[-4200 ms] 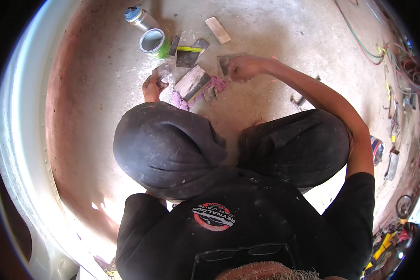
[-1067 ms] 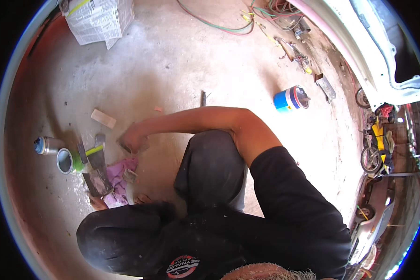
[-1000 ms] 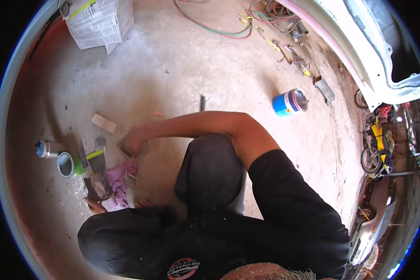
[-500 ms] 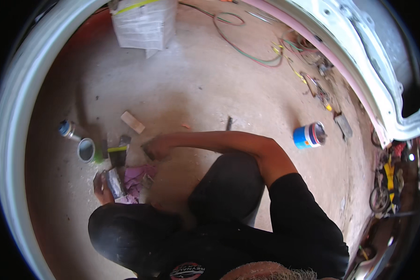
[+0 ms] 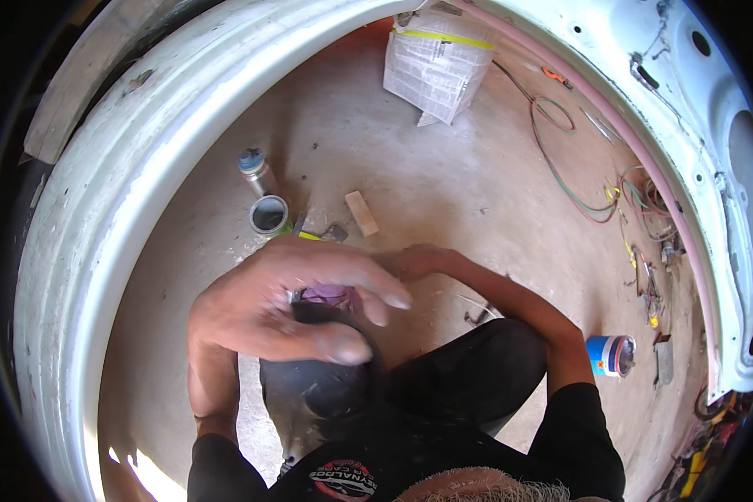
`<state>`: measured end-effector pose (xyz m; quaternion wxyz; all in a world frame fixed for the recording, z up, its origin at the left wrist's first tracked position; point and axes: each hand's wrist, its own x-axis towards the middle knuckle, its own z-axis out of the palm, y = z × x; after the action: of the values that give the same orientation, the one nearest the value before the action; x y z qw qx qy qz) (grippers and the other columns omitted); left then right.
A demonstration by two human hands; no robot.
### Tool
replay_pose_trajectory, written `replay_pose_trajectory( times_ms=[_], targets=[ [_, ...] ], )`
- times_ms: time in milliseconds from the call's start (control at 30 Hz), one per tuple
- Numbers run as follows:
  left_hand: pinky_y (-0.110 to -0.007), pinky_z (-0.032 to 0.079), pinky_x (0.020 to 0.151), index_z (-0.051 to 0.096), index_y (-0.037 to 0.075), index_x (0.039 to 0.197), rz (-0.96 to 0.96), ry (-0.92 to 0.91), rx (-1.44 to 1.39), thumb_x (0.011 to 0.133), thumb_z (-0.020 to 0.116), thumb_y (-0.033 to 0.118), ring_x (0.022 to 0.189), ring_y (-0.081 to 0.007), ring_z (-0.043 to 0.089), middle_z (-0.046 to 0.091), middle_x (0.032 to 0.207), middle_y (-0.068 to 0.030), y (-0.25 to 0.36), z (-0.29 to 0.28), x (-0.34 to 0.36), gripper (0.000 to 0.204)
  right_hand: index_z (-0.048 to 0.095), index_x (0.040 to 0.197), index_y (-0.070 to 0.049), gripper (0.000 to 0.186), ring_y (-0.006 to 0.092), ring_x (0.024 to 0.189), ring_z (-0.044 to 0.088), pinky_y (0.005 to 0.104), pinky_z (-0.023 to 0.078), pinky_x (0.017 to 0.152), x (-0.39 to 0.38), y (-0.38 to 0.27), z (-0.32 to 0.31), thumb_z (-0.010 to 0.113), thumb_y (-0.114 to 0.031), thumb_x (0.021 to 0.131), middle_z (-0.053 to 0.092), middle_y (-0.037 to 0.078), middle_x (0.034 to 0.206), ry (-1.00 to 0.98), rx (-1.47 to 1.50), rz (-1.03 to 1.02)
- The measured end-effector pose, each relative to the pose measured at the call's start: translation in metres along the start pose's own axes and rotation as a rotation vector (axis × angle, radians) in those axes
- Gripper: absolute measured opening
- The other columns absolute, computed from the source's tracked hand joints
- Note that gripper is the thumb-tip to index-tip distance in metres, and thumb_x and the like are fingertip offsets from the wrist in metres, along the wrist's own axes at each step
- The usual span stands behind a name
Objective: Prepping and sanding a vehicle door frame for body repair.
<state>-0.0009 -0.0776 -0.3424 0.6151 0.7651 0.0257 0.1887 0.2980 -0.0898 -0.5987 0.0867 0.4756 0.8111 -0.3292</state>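
I find the left hand (image 5: 259,284) raised close to the camera and released: the fingers curl loosely and the thumb stands well apart from them. Its fingertips are slightly blurred. Through the gap between thumb and fingers I see part of a purple cloth (image 5: 328,293) on the concrete floor (image 5: 343,134), beyond the left knee (image 5: 326,381); the rest of it is hidden. The right hand (image 5: 420,261) is farther from the camera, partly covered by the left fingertips; I cannot tell whether it is clenched or grasping anything.

Just beyond the hands I note a dark flat piece (image 5: 336,233), with a yellow strip (image 5: 309,236) at its left, and a tan block (image 5: 361,214) near it. To the left stands an open tin (image 5: 269,203) with a green side, near a metallic flask (image 5: 261,177) with a blue top.

Markings: the black shirt (image 5: 427,456) bears a round, lettered emblem (image 5: 343,480) in red, black and white. A blue can (image 5: 602,356) at the right has a label with a small orange mark. A newsprint-covered bundle (image 5: 435,79) carries print too small for me to read. Coiled hoses (image 5: 657,201) lie at the right; a white panel (image 5: 100,209) curves along the left.
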Motion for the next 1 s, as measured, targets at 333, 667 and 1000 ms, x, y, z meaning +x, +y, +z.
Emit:
replay_pose_trajectory(
  times_ms=[333,667,1000],
  targets=[
    [-0.043,0.054,0.080,0.067,0.012,0.112,0.348,-0.159,0.673,0.084,0.078,0.033,0.097,-0.0296,0.067,0.065,0.103,-0.0060,0.039,0.081,0.100,0.037,0.077,0.102,-0.005,0.030,0.0331,0.099,0.073,0.0468,0.058,0.085,0.015,-0.002,-0.086,0.071,-0.028,0.084,0.076,0.016,0.103,0.164,-0.360,0.264],
    [-0.060,0.027,0.120,0.049,0.008,0.149,0.068,0.599,1.506,0.082,0.080,0.042,0.146,-0.0430,0.036,0.041,0.157,-0.0210,-0.002,0.014,0.077,0.081,0.077,0.104,-0.007,0.034,0.0362,0.097,0.072,0.0468,0.057,0.084,0.036,0.009,-0.017,0.072,-0.033,0.083,0.075,0.017,0.105,-0.347,-0.183,0.165],
    [-0.063,0.019,0.119,0.047,-0.005,0.147,-0.139,0.907,1.769,0.078,0.084,0.045,0.141,-0.0474,0.036,0.042,0.147,-0.0342,-0.022,-0.018,0.072,0.092,0.075,0.115,-0.010,0.044,0.0344,0.107,0.070,0.0446,0.054,0.092,0.068,-0.028,-0.047,0.070,-0.042,0.086,0.074,0.017,0.112,-0.122,-0.162,-0.023]
  ],
)
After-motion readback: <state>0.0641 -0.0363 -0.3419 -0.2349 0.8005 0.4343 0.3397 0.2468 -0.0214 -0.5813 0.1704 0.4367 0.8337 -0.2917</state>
